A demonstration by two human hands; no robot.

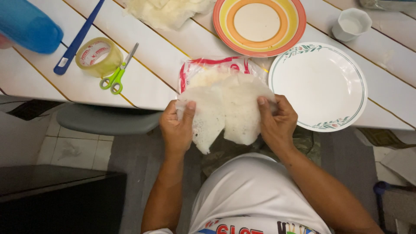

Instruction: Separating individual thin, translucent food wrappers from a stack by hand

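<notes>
**Inspector:** What did each hand hold at the moment recorded?

**Assistant:** Both held the thin white wrapper sheets (225,110) at frame centre. The left hand (177,130) was pinching the sheets' left edge, thumb on top and fingers curled beneath. The right hand (277,123) was pinching the right edge the same way.

**Inspector:** Where did the sheets lie relative to those grips?

**Assistant:** They spanned between the two hands, upper part over the table (151,82) edge, lower part hanging free below it above the person's lap. The lower edge looked torn or uneven.

**Inspector:** And beneath the sheets?

**Assistant:** A clear plastic packet with red print (212,67), partly covered by them.

**Inspector:** Surroundings?

**Assistant:** A white plate with a green floral rim (318,86) lay just right of the right hand. An orange-and-yellow ringed plate (259,26) sat at upper centre, a small white cup (351,24) at upper right. At upper left were green-handled scissors (116,76) touching a roll of clear tape (99,56).
</notes>
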